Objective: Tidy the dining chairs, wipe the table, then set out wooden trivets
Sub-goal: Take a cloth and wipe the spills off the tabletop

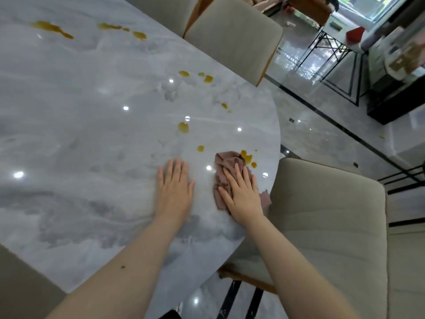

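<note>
I am pressing my right hand (241,192) flat, fingers spread, on a crumpled pink cloth (226,168) that is lying on the grey marble table (92,139) near its rounded edge. The palm is lying open on the fabric rather than gripping it, and a corner of the cloth is sticking out past my wrist at the table's rim. My left hand (174,187) is resting palm down on the bare marble just beside the cloth — fingers together, holding nothing. Amber spills (246,157) are touching the far edge of the cloth, and more drops (183,127) are dotting the tabletop beyond, with longer smears (51,28) well apart at the far side. A beige chair (326,226) is standing by the table edge on my right — another chair (232,35) is sitting farther along.
</note>
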